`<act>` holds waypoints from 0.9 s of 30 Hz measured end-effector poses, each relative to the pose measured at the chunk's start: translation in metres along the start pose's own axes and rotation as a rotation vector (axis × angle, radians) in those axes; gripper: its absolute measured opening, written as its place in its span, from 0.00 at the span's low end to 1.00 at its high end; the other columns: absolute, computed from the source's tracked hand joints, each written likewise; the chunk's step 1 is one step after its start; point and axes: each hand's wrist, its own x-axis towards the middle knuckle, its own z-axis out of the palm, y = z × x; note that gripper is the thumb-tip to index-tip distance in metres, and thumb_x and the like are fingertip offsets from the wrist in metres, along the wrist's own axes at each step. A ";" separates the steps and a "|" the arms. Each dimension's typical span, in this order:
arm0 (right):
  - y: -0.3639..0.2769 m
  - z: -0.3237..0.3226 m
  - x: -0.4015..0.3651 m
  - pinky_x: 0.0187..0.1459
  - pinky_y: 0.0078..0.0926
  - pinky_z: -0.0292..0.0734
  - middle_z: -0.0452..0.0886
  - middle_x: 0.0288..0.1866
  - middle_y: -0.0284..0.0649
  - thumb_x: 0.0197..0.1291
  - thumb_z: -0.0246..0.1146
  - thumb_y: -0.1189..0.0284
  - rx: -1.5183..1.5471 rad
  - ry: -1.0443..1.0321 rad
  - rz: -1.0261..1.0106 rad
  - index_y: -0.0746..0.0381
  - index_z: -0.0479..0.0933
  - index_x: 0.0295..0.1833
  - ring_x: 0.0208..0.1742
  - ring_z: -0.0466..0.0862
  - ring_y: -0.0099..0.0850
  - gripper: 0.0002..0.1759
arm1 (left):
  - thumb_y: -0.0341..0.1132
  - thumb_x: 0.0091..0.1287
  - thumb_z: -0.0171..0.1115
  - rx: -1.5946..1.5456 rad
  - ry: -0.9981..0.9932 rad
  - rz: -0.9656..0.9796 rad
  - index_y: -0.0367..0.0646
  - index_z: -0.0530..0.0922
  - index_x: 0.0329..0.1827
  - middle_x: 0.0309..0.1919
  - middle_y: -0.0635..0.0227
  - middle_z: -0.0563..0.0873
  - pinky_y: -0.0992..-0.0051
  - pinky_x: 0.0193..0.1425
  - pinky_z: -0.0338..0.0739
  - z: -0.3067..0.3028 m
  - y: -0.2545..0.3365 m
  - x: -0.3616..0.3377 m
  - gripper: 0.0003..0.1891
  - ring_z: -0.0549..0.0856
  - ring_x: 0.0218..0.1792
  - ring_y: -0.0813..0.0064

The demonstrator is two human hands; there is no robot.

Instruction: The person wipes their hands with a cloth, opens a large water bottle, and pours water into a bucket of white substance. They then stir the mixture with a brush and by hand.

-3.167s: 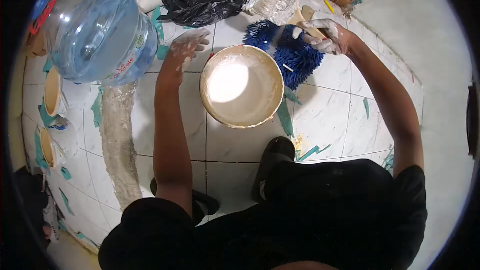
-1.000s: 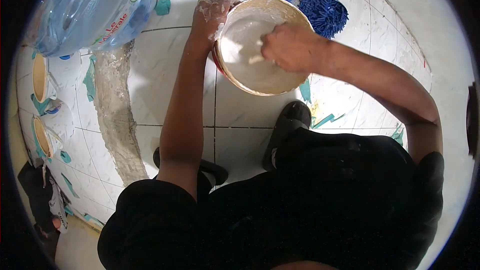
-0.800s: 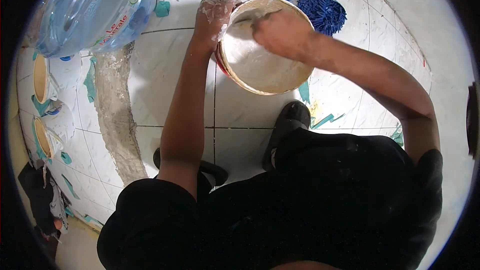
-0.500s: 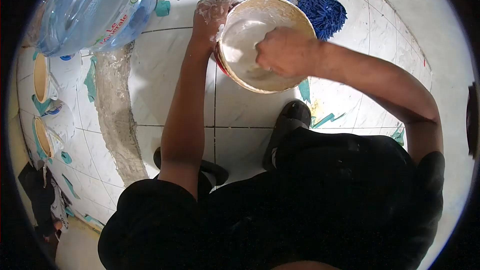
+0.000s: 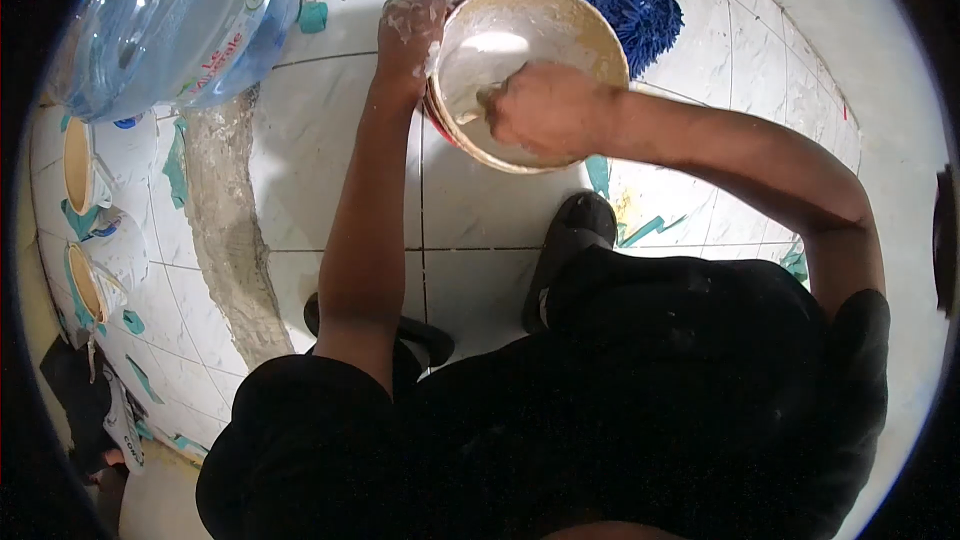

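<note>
My left hand [image 5: 412,28], smeared with white paste, is closed on the left side of a round bucket [image 5: 615,45], its thumb sticking up by the rim. Inside the bucket lies whitish wet material [image 5: 490,52], shiny under the light. My right hand [image 5: 545,108] reaches in from the right, fingers curled in a fist low in the bucket. A short pale stick-like tool [image 5: 468,117] pokes out at the left of that fist; its other end is hidden.
A large clear water bottle [image 5: 190,30] lies at upper left. Two open tubs [image 5: 78,165] are below it. A blue shaggy mop head [image 5: 640,15] lies behind the bucket. Green scraps [image 5: 173,165] litter the tiles. My shoe [image 5: 585,225] stands near the bucket.
My right hand has swung to the left inside the bucket, and the pale tool end now shows beside it. My left hand keeps its hold; the whole view has shifted slightly.
</note>
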 end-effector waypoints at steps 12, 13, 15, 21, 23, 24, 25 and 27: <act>0.035 -0.006 -0.002 0.44 0.35 0.79 0.82 0.37 0.46 0.51 0.54 0.75 -0.086 0.007 0.229 0.64 0.81 0.33 0.39 0.84 0.41 0.09 | 0.36 0.63 0.56 0.581 -0.101 0.400 0.37 0.77 0.27 0.20 0.71 0.75 0.75 0.27 0.67 0.009 0.013 0.004 0.11 0.70 0.22 0.82; 0.035 -0.007 -0.002 0.44 0.35 0.79 0.82 0.37 0.46 0.51 0.54 0.75 -0.081 0.016 0.223 0.64 0.81 0.33 0.39 0.84 0.41 0.09 | 0.36 0.63 0.56 0.551 -0.100 0.375 0.37 0.77 0.27 0.20 0.71 0.76 0.75 0.27 0.67 0.010 0.014 0.002 0.11 0.71 0.22 0.82; 0.036 -0.005 -0.002 0.44 0.35 0.79 0.82 0.37 0.47 0.50 0.55 0.74 -0.099 0.031 0.215 0.63 0.80 0.33 0.39 0.84 0.41 0.09 | 0.36 0.63 0.54 0.485 -0.104 0.303 0.37 0.77 0.28 0.19 0.69 0.76 0.74 0.28 0.68 0.009 0.013 0.003 0.11 0.71 0.22 0.81; 0.040 0.002 -0.004 0.41 0.35 0.79 0.82 0.33 0.47 0.50 0.55 0.74 -0.129 0.104 0.267 0.63 0.80 0.34 0.36 0.84 0.41 0.09 | 0.43 0.43 0.73 1.244 -0.452 0.646 0.42 0.68 0.60 0.54 0.60 0.76 0.63 0.59 0.66 -0.011 0.033 -0.001 0.39 0.74 0.55 0.60; 0.041 0.003 -0.004 0.40 0.36 0.79 0.82 0.31 0.47 0.50 0.55 0.73 -0.145 0.117 0.279 0.63 0.80 0.34 0.35 0.84 0.41 0.09 | 0.44 0.43 0.74 1.212 -0.446 0.580 0.42 0.68 0.61 0.54 0.59 0.76 0.62 0.59 0.67 -0.010 0.033 -0.001 0.40 0.75 0.55 0.59; 0.042 0.003 -0.004 0.39 0.36 0.79 0.82 0.31 0.46 0.51 0.55 0.73 -0.145 0.121 0.279 0.63 0.80 0.34 0.35 0.84 0.41 0.09 | 0.45 0.43 0.74 1.153 -0.444 0.553 0.42 0.68 0.61 0.55 0.59 0.76 0.62 0.58 0.67 -0.011 0.030 0.000 0.40 0.75 0.55 0.59; 0.042 0.003 -0.004 0.39 0.36 0.79 0.82 0.30 0.46 0.51 0.55 0.73 -0.145 0.125 0.280 0.62 0.80 0.34 0.35 0.84 0.40 0.09 | 0.45 0.43 0.74 1.007 -0.446 0.536 0.42 0.68 0.61 0.55 0.59 0.76 0.62 0.58 0.67 -0.014 0.023 0.003 0.40 0.75 0.55 0.58; 0.042 0.003 -0.003 0.37 0.36 0.79 0.82 0.30 0.46 0.51 0.55 0.73 -0.150 0.136 0.278 0.62 0.80 0.33 0.34 0.84 0.40 0.09 | 0.43 0.50 0.66 0.801 -0.338 0.524 0.40 0.71 0.50 0.43 0.62 0.76 0.65 0.48 0.67 -0.009 0.021 0.003 0.26 0.74 0.44 0.65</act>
